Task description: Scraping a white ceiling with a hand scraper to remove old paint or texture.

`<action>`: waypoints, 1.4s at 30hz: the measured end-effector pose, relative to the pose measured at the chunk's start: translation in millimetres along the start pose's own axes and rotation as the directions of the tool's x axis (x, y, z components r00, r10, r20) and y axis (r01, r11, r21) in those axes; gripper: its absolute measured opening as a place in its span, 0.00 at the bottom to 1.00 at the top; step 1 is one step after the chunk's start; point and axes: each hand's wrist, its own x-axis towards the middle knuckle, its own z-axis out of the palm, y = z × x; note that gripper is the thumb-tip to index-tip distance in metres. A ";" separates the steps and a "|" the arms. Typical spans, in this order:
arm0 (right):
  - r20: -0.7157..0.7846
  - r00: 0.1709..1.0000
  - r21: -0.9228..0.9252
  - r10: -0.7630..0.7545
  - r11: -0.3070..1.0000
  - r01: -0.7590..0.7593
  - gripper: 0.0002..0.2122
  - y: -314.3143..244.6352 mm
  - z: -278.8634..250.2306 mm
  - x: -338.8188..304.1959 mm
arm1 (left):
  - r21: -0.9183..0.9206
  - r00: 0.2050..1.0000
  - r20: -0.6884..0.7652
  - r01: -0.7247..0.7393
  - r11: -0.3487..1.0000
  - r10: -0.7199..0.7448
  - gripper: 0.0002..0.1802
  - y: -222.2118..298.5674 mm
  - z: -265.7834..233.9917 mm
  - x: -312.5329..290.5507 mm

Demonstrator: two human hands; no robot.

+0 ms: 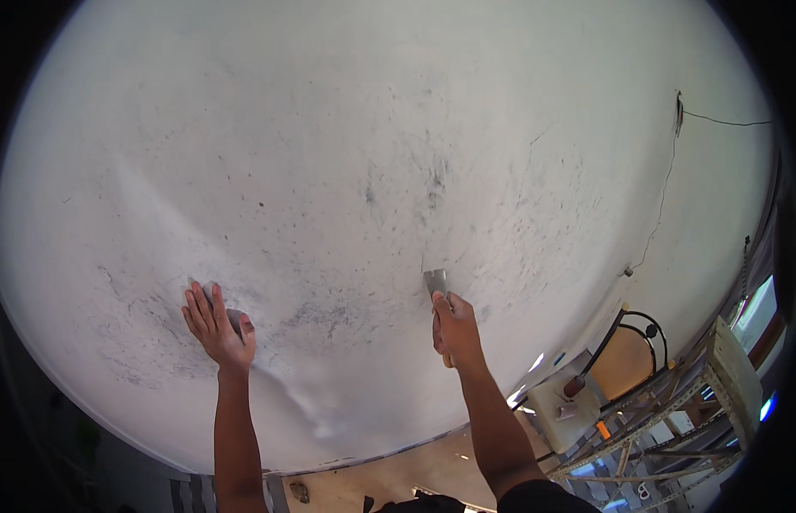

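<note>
While my left grip point(218, 329) lay spread against the white wall point(269, 94), my right grip point(456, 327) clasped a grey-bladed scraper point(435, 280), which pointed upward at the wall near dark scuffs point(434, 179).

Indoor room (scuffed white wall point(329, 171), tan-backed chair point(622, 368))

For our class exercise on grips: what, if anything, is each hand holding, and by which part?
The right hand holds a scraper by its handle. The left hand is spread at the wall, with nothing visible in its grip.
</note>
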 end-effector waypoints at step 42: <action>-0.012 0.999 -0.001 -0.030 1.000 0.030 0.17 15.7 2.7 2.1 | 0.005 1.000 -0.016 -0.003 1.000 0.003 0.35 -4.0 3.4 -4.1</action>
